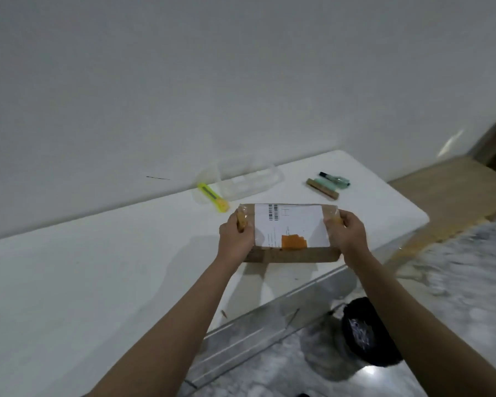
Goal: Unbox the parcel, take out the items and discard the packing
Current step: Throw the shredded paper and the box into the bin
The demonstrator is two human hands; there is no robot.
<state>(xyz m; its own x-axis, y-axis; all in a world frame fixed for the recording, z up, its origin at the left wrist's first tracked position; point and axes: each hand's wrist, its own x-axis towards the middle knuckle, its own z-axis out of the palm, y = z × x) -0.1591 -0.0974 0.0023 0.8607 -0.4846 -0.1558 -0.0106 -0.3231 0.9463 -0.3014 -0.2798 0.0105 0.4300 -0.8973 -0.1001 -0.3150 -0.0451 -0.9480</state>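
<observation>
Between both hands, parcel (pixel 288 233), left grip (pixel 235 236) and right grip (pixel 347 233) clasping its ends, above table (pixel 98 267)

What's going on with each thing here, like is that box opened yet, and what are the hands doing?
Parcel: sealed, taped, label up, held over the table.
Left hand: grips the parcel's left end.
Right hand: grips its right end.
Yellow cutter: lying untouched; blade unclear.
Pens: lying idle.
</observation>
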